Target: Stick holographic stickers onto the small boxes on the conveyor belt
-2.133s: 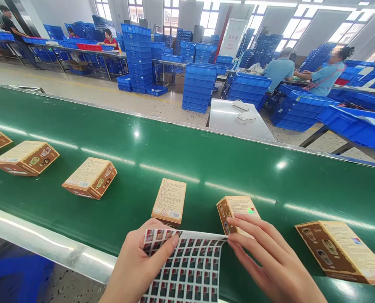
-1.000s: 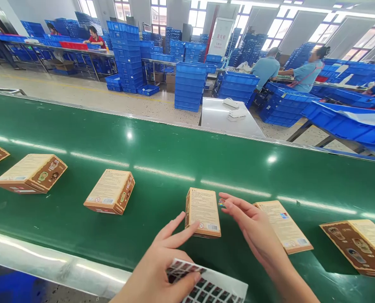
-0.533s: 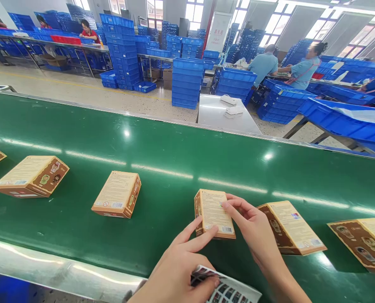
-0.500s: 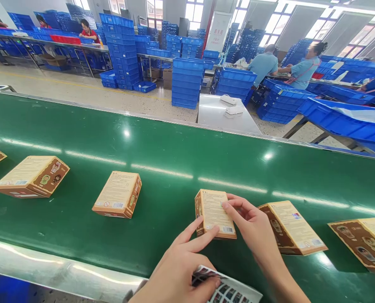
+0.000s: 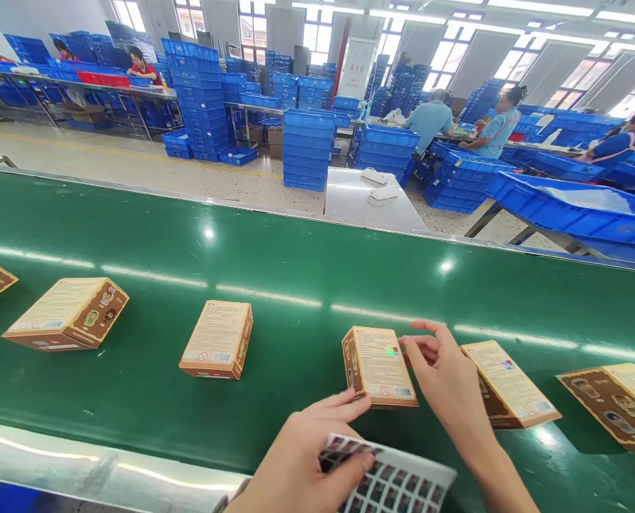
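Note:
My left hand [image 5: 303, 463] pinches a sheet of small stickers [image 5: 397, 481] at the near edge of the green conveyor belt [image 5: 306, 263]. Its forefinger reaches toward the near end of a tan carton [image 5: 378, 365] lying flat on the belt. A small green sticker shows on that carton's top face. My right hand [image 5: 445, 377] hovers just right of the carton with fingers loosely curled and apart, holding nothing, the fingertips beside the sticker.
More tan cartons lie along the belt: one [image 5: 218, 339] to the left, another [image 5: 68, 313] farther left, one [image 5: 509, 382] right behind my right hand, one [image 5: 616, 406] at far right. Stacked blue crates [image 5: 306, 146] and seated workers [image 5: 429, 121] fill the hall beyond.
The cartons have drifted to the right on the belt. My right hand has pressed a sticker on the middle carton and lifted off it. My left forefinger has slid off its near end.

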`<state>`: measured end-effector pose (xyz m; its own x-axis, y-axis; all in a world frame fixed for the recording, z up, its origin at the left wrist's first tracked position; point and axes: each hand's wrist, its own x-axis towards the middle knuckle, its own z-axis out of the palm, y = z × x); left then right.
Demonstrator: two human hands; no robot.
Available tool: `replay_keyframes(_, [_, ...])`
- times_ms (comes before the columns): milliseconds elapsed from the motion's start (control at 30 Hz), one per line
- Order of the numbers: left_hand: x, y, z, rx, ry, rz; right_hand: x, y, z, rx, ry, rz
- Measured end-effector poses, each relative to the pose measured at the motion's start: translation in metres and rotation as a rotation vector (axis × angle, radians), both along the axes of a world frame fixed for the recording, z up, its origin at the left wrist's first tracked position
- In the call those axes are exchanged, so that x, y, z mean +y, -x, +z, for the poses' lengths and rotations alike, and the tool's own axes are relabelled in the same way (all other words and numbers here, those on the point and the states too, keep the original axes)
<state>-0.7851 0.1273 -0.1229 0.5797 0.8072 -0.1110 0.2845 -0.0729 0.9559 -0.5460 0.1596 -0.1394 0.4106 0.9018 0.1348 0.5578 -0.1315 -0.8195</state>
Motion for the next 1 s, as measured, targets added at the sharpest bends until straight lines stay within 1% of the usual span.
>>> replay_keyframes(67, [-0.002, 0.009, 0.003, 0.033, 0.116, 0.149, -0.007, -0.004, 0.009, -0.120, -0.042, 0.042])
replay_keyframes(100, [-0.003, 0.013, 0.004, 0.050, 0.156, 0.214, -0.012, -0.002, 0.015, -0.200, -0.095, 0.107])
replay_keyframes(167, [-0.004, 0.022, 0.007, 0.050, 0.191, 0.296, -0.022, 0.010, 0.027, -0.358, -0.246, 0.330])
replay_keyframes(233, [-0.005, 0.028, 0.009, 0.018, 0.206, 0.319, -0.031, 0.029, 0.037, -0.455, -0.389, 0.583])
replay_keyframes(267, [-0.006, 0.031, 0.010, 0.007, 0.216, 0.317, -0.034, 0.039, 0.041, -0.494, -0.440, 0.672])
replay_keyframes(300, [-0.007, 0.032, 0.011, 0.003, 0.221, 0.314, -0.036, 0.049, 0.043, -0.532, -0.477, 0.729])
replay_keyframes(333, [-0.008, 0.033, 0.012, 0.002, 0.221, 0.317, -0.037, 0.058, 0.044, -0.569, -0.506, 0.754])
replay_keyframes(400, [-0.010, 0.033, 0.013, -0.003, 0.227, 0.341, -0.037, 0.071, 0.044, -0.631, -0.551, 0.758])
replay_keyframes(533, [-0.010, 0.031, 0.015, -0.048, 0.244, 0.391, -0.035, 0.077, 0.040, -0.687, -0.642, 0.770])
replay_keyframes(600, [-0.009, 0.033, 0.014, -0.075, 0.244, 0.380, -0.034, 0.075, 0.039, -0.605, -0.634, 0.794])
replay_keyframes(633, [-0.008, 0.035, 0.014, -0.075, 0.241, 0.384, -0.033, 0.074, 0.039, -0.516, -0.593, 0.800])
replay_keyframes(733, [-0.007, 0.048, 0.016, -0.011, 0.198, 0.417, -0.024, 0.070, 0.036, -0.120, -0.350, 0.740])
replay_keyframes(800, [-0.007, 0.062, 0.019, 0.016, 0.113, 0.407, -0.011, 0.070, 0.031, 0.167, -0.191, 0.660])
replay_keyframes(867, [-0.006, 0.075, 0.021, 0.018, -0.011, 0.387, 0.006, 0.075, 0.023, 0.411, -0.080, 0.621])
replay_keyframes(933, [-0.005, 0.086, 0.021, 0.066, -0.114, 0.375, 0.022, 0.084, 0.015, 0.575, 0.001, 0.630])
replay_keyframes(1000, [-0.004, 0.091, 0.017, 0.156, -0.145, 0.327, 0.034, 0.095, 0.008, 0.648, 0.054, 0.617])
